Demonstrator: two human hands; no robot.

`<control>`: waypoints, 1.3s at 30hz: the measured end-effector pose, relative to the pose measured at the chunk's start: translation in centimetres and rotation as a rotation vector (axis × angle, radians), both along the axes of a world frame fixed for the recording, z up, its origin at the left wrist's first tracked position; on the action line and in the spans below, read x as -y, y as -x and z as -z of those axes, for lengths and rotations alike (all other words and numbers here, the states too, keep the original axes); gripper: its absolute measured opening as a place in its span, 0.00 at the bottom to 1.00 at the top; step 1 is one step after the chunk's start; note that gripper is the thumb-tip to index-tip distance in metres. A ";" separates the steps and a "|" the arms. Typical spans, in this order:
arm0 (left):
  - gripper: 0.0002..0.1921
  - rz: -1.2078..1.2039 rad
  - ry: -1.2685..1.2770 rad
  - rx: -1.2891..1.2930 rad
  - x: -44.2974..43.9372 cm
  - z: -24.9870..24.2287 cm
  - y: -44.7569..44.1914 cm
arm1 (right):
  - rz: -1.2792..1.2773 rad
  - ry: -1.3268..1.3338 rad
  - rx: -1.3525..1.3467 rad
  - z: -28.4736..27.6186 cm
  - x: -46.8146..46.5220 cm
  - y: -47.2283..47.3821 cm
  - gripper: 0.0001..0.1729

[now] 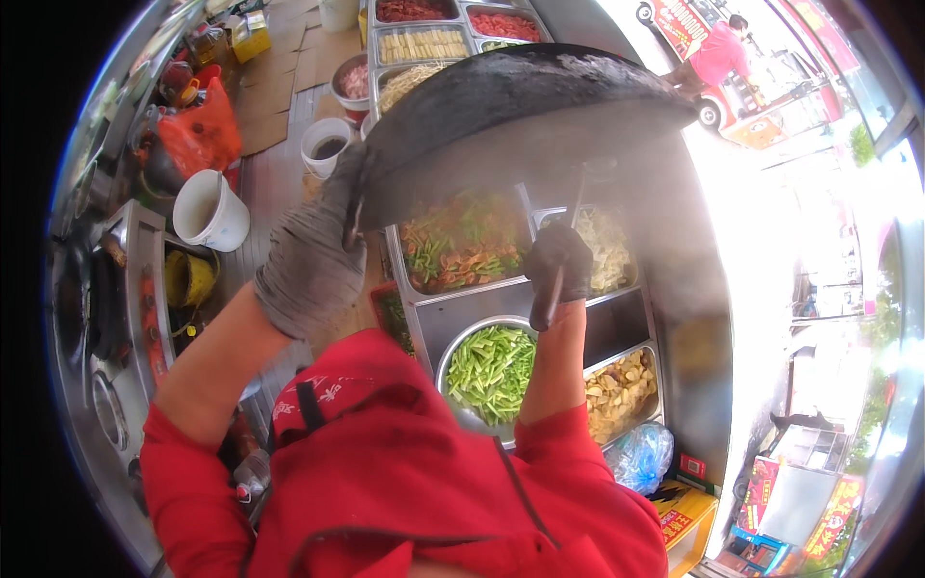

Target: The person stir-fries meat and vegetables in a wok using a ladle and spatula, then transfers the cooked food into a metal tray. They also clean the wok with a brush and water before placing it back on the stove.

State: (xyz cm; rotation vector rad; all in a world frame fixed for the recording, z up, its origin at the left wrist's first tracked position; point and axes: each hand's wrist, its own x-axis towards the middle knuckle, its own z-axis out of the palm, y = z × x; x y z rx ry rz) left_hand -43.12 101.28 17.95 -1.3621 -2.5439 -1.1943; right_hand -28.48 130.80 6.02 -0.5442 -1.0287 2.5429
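Note:
My left hand (314,253), in a grey glove, grips a blackened wok (520,94) by its side handle. The wok is raised and tipped over a steel tray of cooked food (462,253), where green pieces and brownish meat-like pieces lie mixed. Steam blurs the space beneath it. My right hand (560,264), gloved in dark grey, is closed around the handle of a long metal utensil (555,300). Its far end sits in the steam, so its shape is unclear. Near that hand lies a tray of pale shredded food (607,249). A bowl of cut green vegetables (491,372) stands closer to me.
Sliced food fills a tray (621,390) at the near right. Beyond the wok are trays of red meat (504,25) and pale sticks (423,45). White buckets (211,211) and a red plastic bag (202,134) are on the left. A person (723,50) stands by a cart outside.

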 end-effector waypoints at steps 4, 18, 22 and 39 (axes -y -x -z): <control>0.40 -0.030 0.014 0.058 -0.1 -0.1 -0.1 | -0.040 0.215 -0.030 -0.5 0.2 0.4 0.10; 0.28 -0.178 -0.124 0.147 0.6 -0.4 2.7 | -0.056 0.345 0.004 -2.5 1.6 0.8 0.13; 0.23 -0.281 -0.205 0.552 2.8 0.0 5.8 | -0.070 0.447 0.165 -3.4 1.9 2.2 0.08; 0.05 -0.492 -0.022 0.810 20.3 15.3 3.1 | -0.760 -2.179 0.613 -5.2 3.3 11.1 0.36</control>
